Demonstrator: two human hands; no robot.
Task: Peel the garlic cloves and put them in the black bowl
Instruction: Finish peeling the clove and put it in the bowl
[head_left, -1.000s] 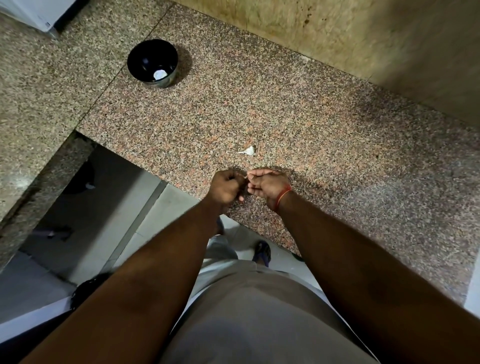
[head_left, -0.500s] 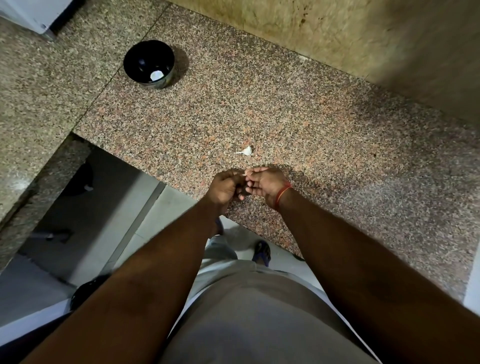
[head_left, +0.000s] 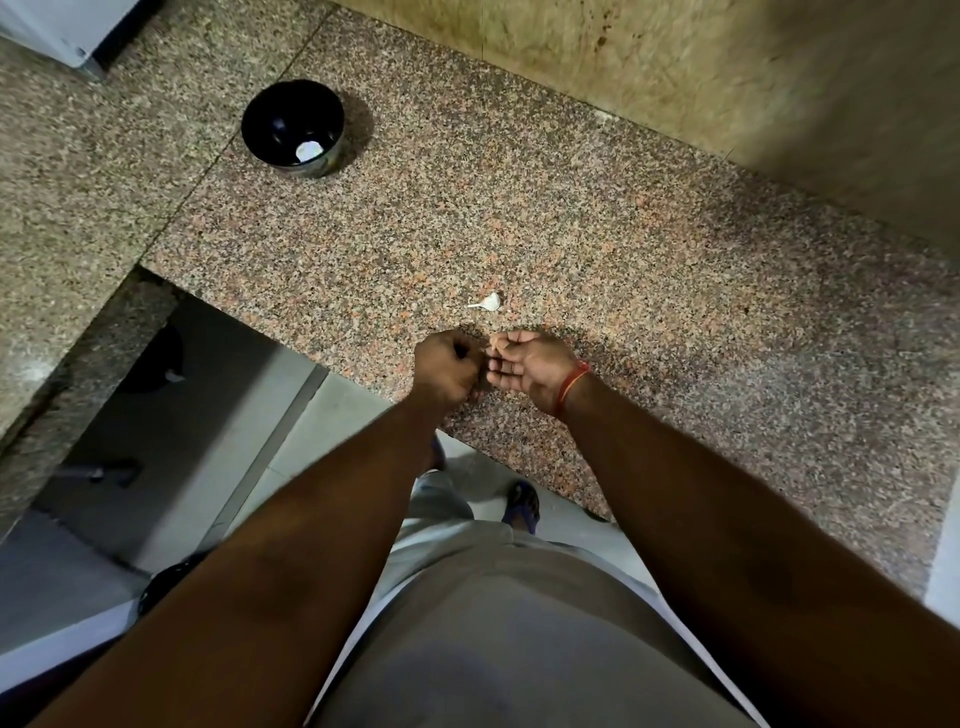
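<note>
A black bowl (head_left: 270, 111) stands at the far left of the granite counter (head_left: 649, 291), with one white peeled clove (head_left: 307, 150) inside it. A small white garlic piece (head_left: 488, 302) with a thin tail lies on the counter just beyond my hands. My left hand (head_left: 449, 369) is curled into a fist over the counter's front edge. My right hand (head_left: 532, 364), palm up with a red thread at the wrist, has its fingers bent toward the left hand. Between their fingertips is a small pale garlic clove (head_left: 495, 343), mostly hidden.
A yellowish wall (head_left: 675, 67) rises behind the counter. A second granite slab (head_left: 78, 171) joins on the left, with a white appliance corner (head_left: 57, 26) at the top left. Below the counter edge are the tiled floor (head_left: 332, 415) and my feet.
My hands have drawn slightly apart, and my right palm is turned up more. The garlic piece on the counter and the bowl have not moved.
</note>
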